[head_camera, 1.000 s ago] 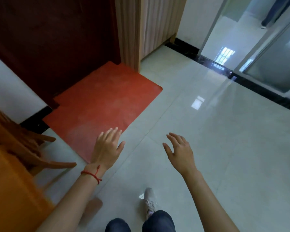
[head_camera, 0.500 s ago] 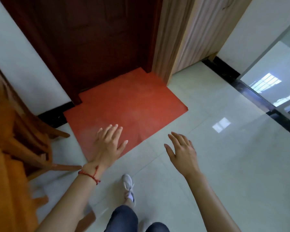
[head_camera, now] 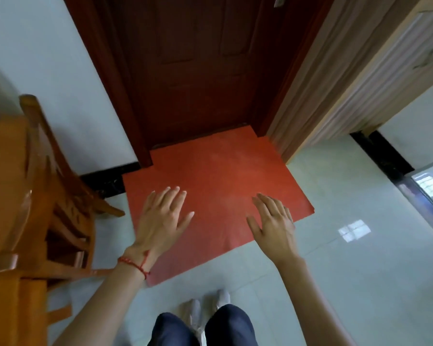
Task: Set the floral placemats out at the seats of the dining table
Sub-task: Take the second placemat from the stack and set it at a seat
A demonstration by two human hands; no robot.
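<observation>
No floral placemat is in view. My left hand (head_camera: 161,218), with a red string at the wrist, is held out in the air with its fingers spread and holds nothing. My right hand (head_camera: 273,227) hovers beside it, also spread and holding nothing. Both hang above a red floor mat. The orange wooden dining table (head_camera: 3,156) shows only as an edge at the far left, with a wooden chair (head_camera: 50,196) pushed against it.
A red floor mat (head_camera: 218,176) lies before a dark brown door (head_camera: 198,71). A beige wooden door frame (head_camera: 335,91) stands to the right. Pale glossy tiles (head_camera: 348,258) cover the floor. My legs and white shoes (head_camera: 208,305) are at the bottom.
The view has swung left, bringing the door and red mat to the centre and the chair and table further in. Both hands stay spread and raised; my feet have come together.
</observation>
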